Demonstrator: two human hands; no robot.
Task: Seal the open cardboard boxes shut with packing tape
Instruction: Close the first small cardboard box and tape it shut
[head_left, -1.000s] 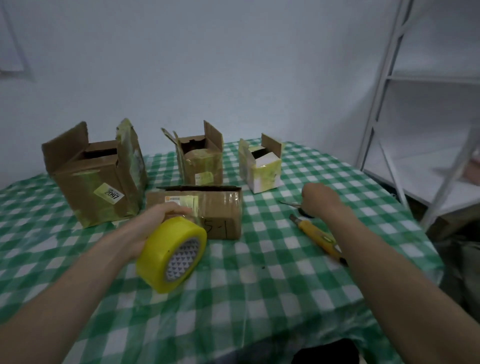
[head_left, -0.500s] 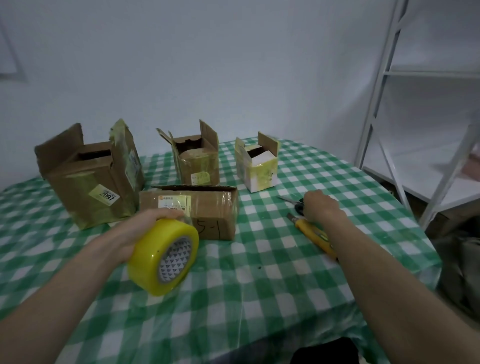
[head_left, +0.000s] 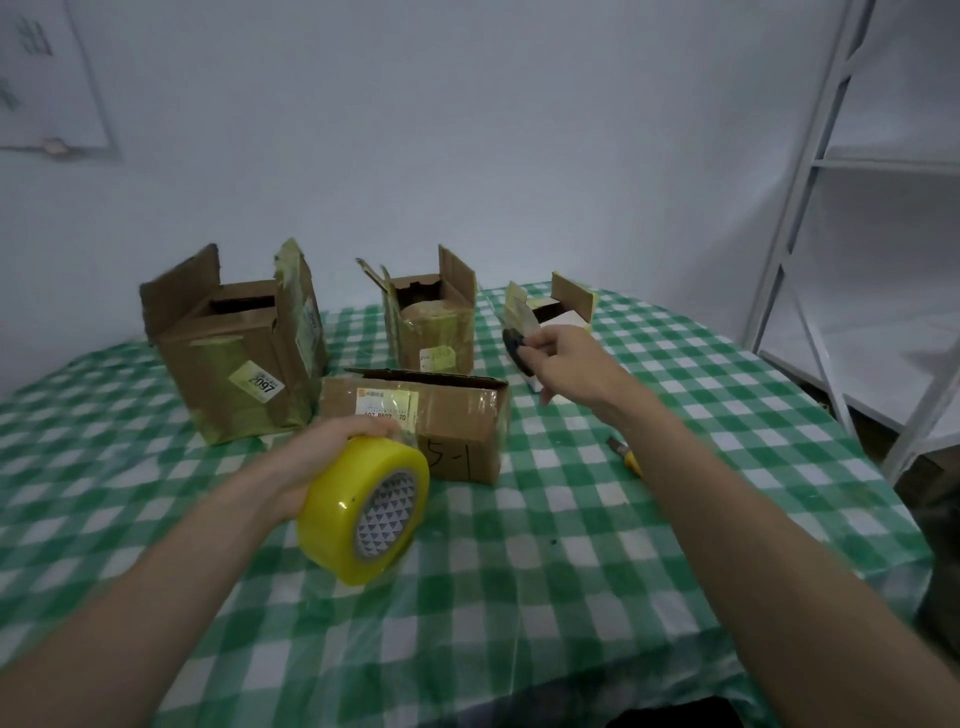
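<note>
Right hand had lifted the scissors off the table
Its fingers curled round the dark handles; left hand gripped the tape before box 5-1, probably ready for cutting a strip, with the boxes unsealed

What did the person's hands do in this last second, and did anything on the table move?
The right hand, which was down on the table by the scissors, has picked them up: it now holds the dark-handled scissors raised in front of the small white box. The yellow knife stays on the tablecloth. The left hand still holds the yellow tape roll, and the boxes have not moved.
</note>
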